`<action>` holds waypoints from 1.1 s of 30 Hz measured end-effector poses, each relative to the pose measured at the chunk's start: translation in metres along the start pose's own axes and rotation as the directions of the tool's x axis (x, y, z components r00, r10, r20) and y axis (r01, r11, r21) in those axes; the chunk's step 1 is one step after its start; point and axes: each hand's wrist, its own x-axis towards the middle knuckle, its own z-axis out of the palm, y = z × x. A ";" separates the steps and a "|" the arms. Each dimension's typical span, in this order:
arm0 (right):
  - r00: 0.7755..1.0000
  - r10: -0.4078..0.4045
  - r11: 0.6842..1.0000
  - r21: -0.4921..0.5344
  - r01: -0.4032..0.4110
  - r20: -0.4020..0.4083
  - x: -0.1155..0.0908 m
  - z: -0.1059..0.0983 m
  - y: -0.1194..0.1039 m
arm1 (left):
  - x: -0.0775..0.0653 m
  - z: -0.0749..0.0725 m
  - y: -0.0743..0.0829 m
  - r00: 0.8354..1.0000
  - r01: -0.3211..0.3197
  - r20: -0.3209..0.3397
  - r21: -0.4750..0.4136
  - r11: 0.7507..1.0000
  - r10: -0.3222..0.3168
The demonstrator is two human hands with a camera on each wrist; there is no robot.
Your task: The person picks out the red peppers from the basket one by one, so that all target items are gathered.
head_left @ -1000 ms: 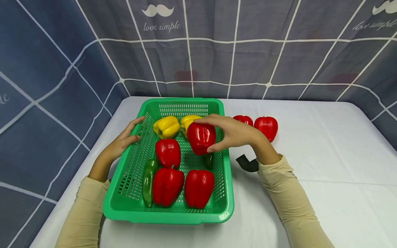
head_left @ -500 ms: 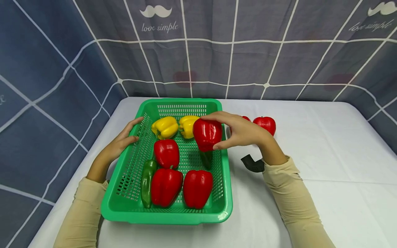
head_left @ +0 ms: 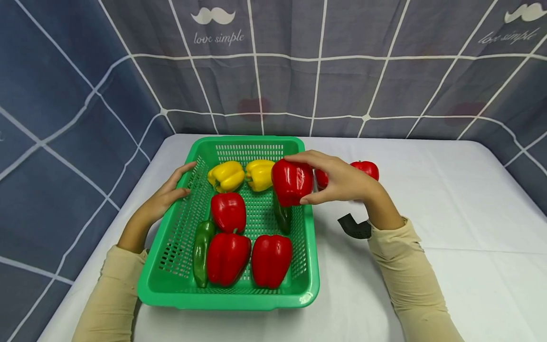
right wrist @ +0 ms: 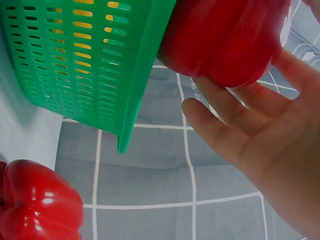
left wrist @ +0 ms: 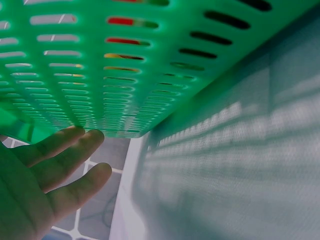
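In the head view my right hand point(head_left: 339, 178) grips a red bell pepper point(head_left: 292, 183) between thumb and fingers, up over the right rim of the green plastic basket point(head_left: 239, 300). From the right wrist, this pepper overlaps the basket's edge. My left hand point(head_left: 162, 199) rests at the basket's left rim, index finger and thumb over it; three straight fingers point(left wrist: 75, 192) show outside the slotted wall. Inside lie two yellow bell peppers, one at the left point(head_left: 226, 176), several red ones such as the front right one point(head_left: 271, 261), a long green pepper point(head_left: 202, 254) and another green one point(head_left: 282, 213).
Behind the right hand, red peppers lie on the white table point(head_left: 461, 204), one partly hidden point(head_left: 321, 179) and one farther right point(head_left: 365, 169). A black strap point(head_left: 353, 226) shows by the right wrist. Grey checked cloth point(head_left: 290, 85) hangs behind the table.
My right hand has moved right with the red bell pepper, from inside the basket's area to over its right rim, uncovering more of the yellow and green peppers. The left hand stays at the rim.
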 end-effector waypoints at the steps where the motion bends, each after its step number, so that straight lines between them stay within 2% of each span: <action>1: 1.000 -0.007 1.000 -0.001 0.007 -0.003 -0.001 0.000 0.000 | 0.000 0.000 0.000 1.000 0.001 0.000 0.000 1.000 -0.001; 10: 0.999 -0.016 1.000 0.013 0.016 -0.036 -0.012 -0.006 0.000 | 0.001 0.000 0.001 0.999 -0.031 0.011 -0.015 0.999 0.031; 21: 0.996 -0.005 1.000 -0.006 0.004 -0.086 -0.027 -0.012 0.008 | 0.000 -0.001 0.000 1.000 -0.018 0.009 -0.004 1.000 0.018; 33: 0.994 -0.026 0.999 -0.042 0.022 -0.102 -0.042 -0.021 0.014 | -0.002 -0.002 -0.001 0.999 -0.047 0.021 -0.054 0.997 0.048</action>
